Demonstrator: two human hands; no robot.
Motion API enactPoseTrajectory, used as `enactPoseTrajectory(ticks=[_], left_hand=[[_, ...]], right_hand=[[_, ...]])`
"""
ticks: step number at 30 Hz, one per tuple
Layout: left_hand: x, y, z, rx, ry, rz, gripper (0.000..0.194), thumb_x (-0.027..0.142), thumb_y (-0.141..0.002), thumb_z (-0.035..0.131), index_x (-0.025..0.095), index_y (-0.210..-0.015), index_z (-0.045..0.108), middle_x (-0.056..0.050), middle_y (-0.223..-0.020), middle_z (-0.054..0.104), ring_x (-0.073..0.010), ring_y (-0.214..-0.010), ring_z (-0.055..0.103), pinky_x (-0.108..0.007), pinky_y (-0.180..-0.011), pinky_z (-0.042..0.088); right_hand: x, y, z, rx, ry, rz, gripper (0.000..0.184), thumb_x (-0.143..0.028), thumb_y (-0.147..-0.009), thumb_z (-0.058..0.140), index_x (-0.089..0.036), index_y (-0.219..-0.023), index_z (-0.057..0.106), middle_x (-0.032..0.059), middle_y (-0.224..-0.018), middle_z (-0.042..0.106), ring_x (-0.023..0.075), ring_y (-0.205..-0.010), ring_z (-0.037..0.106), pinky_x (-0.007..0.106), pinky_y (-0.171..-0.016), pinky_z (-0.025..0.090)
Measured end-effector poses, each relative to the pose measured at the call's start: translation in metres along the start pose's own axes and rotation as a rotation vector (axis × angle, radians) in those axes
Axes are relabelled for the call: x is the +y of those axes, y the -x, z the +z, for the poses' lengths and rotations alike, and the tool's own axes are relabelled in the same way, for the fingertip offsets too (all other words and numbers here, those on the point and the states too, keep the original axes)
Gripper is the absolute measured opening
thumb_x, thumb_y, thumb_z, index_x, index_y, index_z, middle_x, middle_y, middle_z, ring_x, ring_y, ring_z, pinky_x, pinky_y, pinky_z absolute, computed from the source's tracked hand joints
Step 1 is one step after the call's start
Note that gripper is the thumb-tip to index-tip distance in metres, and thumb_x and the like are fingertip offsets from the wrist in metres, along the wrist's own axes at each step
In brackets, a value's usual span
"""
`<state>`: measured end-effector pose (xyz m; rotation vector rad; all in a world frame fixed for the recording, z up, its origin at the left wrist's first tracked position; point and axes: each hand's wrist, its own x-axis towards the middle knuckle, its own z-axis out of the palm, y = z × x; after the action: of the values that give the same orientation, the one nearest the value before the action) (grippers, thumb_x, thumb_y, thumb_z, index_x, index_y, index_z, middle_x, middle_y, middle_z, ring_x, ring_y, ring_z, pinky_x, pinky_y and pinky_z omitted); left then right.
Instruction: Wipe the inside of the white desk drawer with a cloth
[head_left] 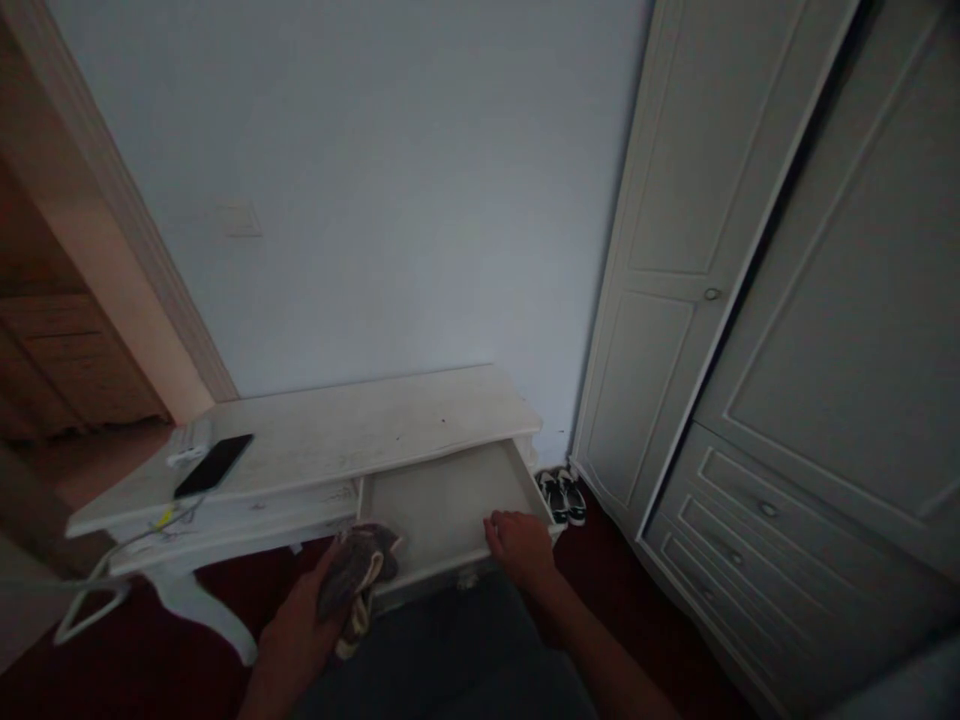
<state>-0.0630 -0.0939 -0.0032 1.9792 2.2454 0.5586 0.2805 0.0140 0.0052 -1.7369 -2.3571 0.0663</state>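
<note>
At the gaping drawer's point(442, 500) front edge, right fingers point(495, 532) curl closed while left fingers point(325, 570) grasp bundled cloth point(354, 572).

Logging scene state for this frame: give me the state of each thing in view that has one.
Table drawer: pulled open
Cloth item: bunched, in left hand
Right hand: fingers curled, near the drawer front; grip unclear
Phone: lying flat, screen dark
Wardrobe drawers: shut
Wardrobe door with the ring-like knob: dark gap beside it; ajar or not, can't tell
Wall switch: too faint to tell
</note>
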Motion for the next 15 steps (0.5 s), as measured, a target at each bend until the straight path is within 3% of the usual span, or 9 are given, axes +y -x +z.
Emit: enactPoseTrajectory(ticks=[2,5,8,10,12,15], left_hand=[[0.022,0.014,-0.001,-0.026,-0.125,0.060,0.067,0.013,-0.087,0.052,0.028,-0.152,0.048,-0.008,-0.134,0.070,-0.0241,-0.117,0.070,-0.036,-0.098,0.053],[0.082,0.013,0.005,-0.056,-0.333,0.164,0.079,0.004,-0.077,0.058,0.033,-0.150,0.053,-0.008,-0.139,0.065,-0.0296,-0.126,0.061,-0.045,-0.104,0.046],[0.155,-0.006,0.018,-0.129,-0.277,0.291,0.075,0.010,-0.079,0.064,0.032,-0.149,0.055,-0.011,-0.134,0.066,-0.0310,-0.120,0.061,-0.045,-0.101,0.043],[0.192,-0.020,0.026,-0.147,-0.227,0.349,0.073,0.013,-0.079,0.068,0.028,-0.149,0.054,-0.014,-0.130,0.067,-0.0313,-0.118,0.061,-0.044,-0.099,0.042],[0.211,-0.028,0.031,-0.154,-0.200,0.358,0.070,0.014,-0.082,0.066,0.025,-0.150,0.054,-0.016,-0.129,0.068,-0.0315,-0.117,0.061,-0.044,-0.100,0.041],[0.200,-0.029,0.031,-0.165,-0.167,0.339,0.071,0.015,-0.083,0.063,0.026,-0.152,0.051,-0.014,-0.129,0.068,-0.0299,-0.118,0.062,-0.043,-0.099,0.042]], right_hand=[[-0.002,0.000,0.001,0.007,0.006,-0.016,0.044,-0.041,-0.111,0.036,-0.022,-0.102,0.075,0.0092,-0.098,0.079,0.0243,-0.091,0.075,0.032,-0.079,0.046],[-0.002,0.000,0.003,0.007,0.003,-0.020,0.045,-0.041,-0.111,0.034,-0.022,-0.104,0.074,0.0103,-0.099,0.080,0.0239,-0.093,0.076,0.032,-0.081,0.047],[0.004,-0.003,0.007,-0.022,0.011,-0.007,0.034,-0.038,-0.109,0.045,-0.021,-0.105,0.074,0.0118,-0.101,0.080,0.0241,-0.094,0.076,0.031,-0.082,0.048],[0.011,-0.005,0.008,-0.038,0.020,0.012,0.024,-0.033,-0.105,0.055,-0.021,-0.104,0.075,0.0118,-0.102,0.081,0.0250,-0.095,0.076,0.031,-0.080,0.049],[0.015,-0.006,0.010,-0.043,0.025,0.025,0.018,-0.032,-0.101,0.061,-0.021,-0.103,0.076,0.0109,-0.101,0.081,0.0257,-0.094,0.077,0.031,-0.077,0.049],[0.015,-0.005,0.010,-0.027,0.036,0.014,0.021,-0.036,-0.101,0.061,-0.020,-0.103,0.076,0.0108,-0.095,0.081,0.0268,-0.088,0.077,0.031,-0.074,0.049]])
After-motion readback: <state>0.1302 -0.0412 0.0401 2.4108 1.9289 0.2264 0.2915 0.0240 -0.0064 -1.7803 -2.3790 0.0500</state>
